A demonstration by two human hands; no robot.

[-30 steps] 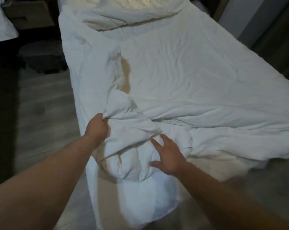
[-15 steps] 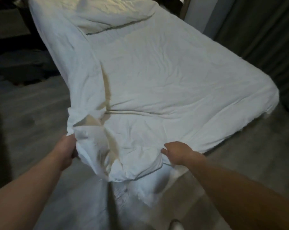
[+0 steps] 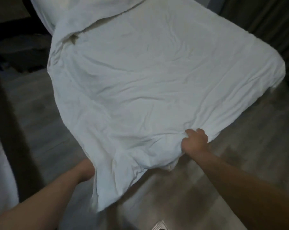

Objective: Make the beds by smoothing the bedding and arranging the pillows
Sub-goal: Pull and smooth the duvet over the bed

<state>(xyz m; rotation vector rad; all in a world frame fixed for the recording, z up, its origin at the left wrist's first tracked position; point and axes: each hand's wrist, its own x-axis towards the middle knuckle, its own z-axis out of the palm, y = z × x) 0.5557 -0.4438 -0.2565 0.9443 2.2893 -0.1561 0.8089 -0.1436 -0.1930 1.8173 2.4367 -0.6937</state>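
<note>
Left hand point(image 3: 86, 169) at near corner of duvet point(image 3: 140, 80), fingers hidden under fabric, grip: can't tell. Right hand point(image 3: 194, 141) fisted round bunched foot edge of duvet. Duvet spread wrinkled over bed, near corner hanging above floor point(image 3: 223, 176). Pillow point(image 3: 99, 10) at far head end.

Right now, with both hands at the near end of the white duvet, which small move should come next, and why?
Probably pull the duvet gently toward you to tighten it. The right hand grips the bunched edge, the left hand is half hidden under the fabric, and creases run across the top.
</note>
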